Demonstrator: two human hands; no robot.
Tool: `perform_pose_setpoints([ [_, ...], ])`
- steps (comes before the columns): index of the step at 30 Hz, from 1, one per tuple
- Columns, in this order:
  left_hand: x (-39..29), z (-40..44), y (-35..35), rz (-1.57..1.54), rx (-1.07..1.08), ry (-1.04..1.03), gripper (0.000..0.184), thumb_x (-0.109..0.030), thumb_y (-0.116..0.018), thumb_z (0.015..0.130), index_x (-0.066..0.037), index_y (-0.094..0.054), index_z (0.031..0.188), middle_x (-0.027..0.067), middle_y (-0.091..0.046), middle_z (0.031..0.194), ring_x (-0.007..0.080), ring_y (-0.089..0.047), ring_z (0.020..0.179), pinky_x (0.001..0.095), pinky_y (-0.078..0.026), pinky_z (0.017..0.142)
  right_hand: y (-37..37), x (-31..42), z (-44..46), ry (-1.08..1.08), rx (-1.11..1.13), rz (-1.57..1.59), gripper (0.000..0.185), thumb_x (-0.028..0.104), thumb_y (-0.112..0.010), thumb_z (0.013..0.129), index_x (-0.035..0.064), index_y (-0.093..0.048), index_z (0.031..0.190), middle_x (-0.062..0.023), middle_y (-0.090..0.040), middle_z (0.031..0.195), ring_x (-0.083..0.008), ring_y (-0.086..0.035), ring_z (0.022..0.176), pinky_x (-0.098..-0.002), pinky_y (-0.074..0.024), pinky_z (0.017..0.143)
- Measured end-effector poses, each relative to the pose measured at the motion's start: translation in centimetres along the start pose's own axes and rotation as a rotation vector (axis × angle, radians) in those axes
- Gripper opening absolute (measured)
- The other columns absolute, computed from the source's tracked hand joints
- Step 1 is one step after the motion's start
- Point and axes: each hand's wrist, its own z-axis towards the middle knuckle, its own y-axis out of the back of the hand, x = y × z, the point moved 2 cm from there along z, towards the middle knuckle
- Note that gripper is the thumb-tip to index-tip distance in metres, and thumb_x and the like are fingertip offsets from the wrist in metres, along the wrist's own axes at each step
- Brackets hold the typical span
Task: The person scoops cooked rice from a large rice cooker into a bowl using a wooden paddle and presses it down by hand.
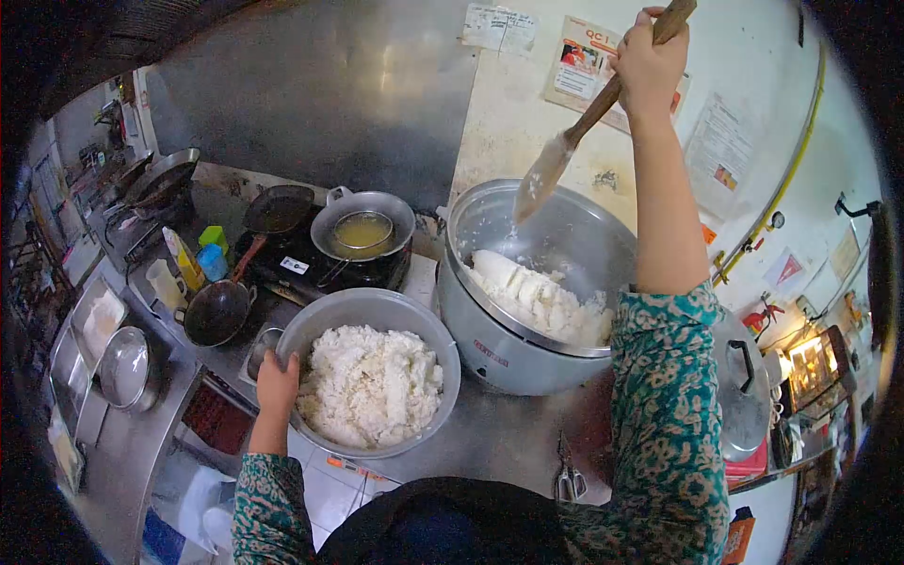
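Observation:
My right hand (652, 64) is raised high at the upper right, its fingers wrapped round the handle of a long wooden rice paddle (586, 121). The paddle slants downward, and its pale blade, specked with rice, hangs above a large grey rice cooker (527, 363). White cooked rice (541, 299) lies inside that pot, piled toward the front. With my left hand (278, 384) I grip the left rim of a grey basin (450, 363), thumb over the edge. Cooked rice (372, 386) fills much of the basin, which tilts slightly toward me.
Behind the basin, a pan with a strainer (363, 231) rests on a black stove. A small wok (218, 313) sits to its left. Scissors (568, 478) lie near the counter's front edge. A large lid (741, 386) stands at the right. Metal sheeting (320, 85) covers the back wall.

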Motion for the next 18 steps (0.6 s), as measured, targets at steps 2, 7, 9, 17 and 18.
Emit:
perform_pose_setpoints([
  [2,-1.5,0.0,0.7,0.021,0.036,0.033,0.057,-0.042,-0.061,0.089,0.004,-0.054,0.122,0.0306,-0.064,0.109,0.0449,-0.061,0.104,0.0499,-0.048,0.089,-0.8,-5.2,-2.3,0.111,-0.016,-0.158,0.023,0.020,-0.051,0.096,0.0009,-0.050,0.108,-0.0249,-0.062,0.089,-0.0419,-0.062,0.084,-0.0479,-0.0494,0.076],
  [7,0.7,0.4,-0.8,-0.118,-0.046,-0.053,0.052,-0.040,-0.061,0.090,0.004,-0.055,0.117,0.0311,-0.063,0.108,0.0466,-0.060,0.103,0.0507,-0.047,0.087,-3.7,-16.3,-12.8,0.057,0.163,-0.295,0.041,0.023,-0.052,0.095,-0.0024,-0.045,0.127,-0.0313,-0.062,0.097,-0.0463,-0.063,0.089,-0.0516,-0.0493,0.080],
  [9,1.1,0.3,-0.4,-0.066,-0.011,-0.036,0.051,-0.039,-0.060,0.091,0.005,-0.055,0.116,0.0317,-0.063,0.107,0.0473,-0.060,0.103,0.0503,-0.048,0.086,-2.9,-14.8,-5.5,0.170,0.054,-0.399,0.045,0.031,-0.052,0.096,-0.0014,-0.045,0.127,-0.0244,-0.064,0.085,-0.0384,-0.065,0.074,-0.0486,-0.0507,0.069],
  [17,0.6,0.2,-0.3,-0.040,0.067,-0.011,0.051,-0.038,-0.059,0.093,0.008,-0.055,0.116,0.0321,-0.063,0.107,0.0467,-0.060,0.104,0.0469,-0.048,0.087,-2.9,-18.7,-9.9,0.197,-0.075,-0.402,0.030,0.024,-0.057,0.090,-0.0041,-0.054,0.101,-0.0261,-0.062,0.095,-0.0387,-0.062,0.090,-0.0467,-0.0481,0.079],
  [18,0.3,0.7,-0.8,-0.056,0.012,-0.012,0.051,-0.038,-0.059,0.094,0.008,-0.054,0.117,0.0318,-0.063,0.108,0.0460,-0.060,0.105,0.0460,-0.048,0.088,-2.9,-19.0,-10.4,0.248,-0.084,-0.372,0.029,0.025,-0.057,0.090,-0.0036,-0.055,0.098,-0.0253,-0.063,0.092,-0.0374,-0.063,0.088,-0.0466,-0.0486,0.077],
])
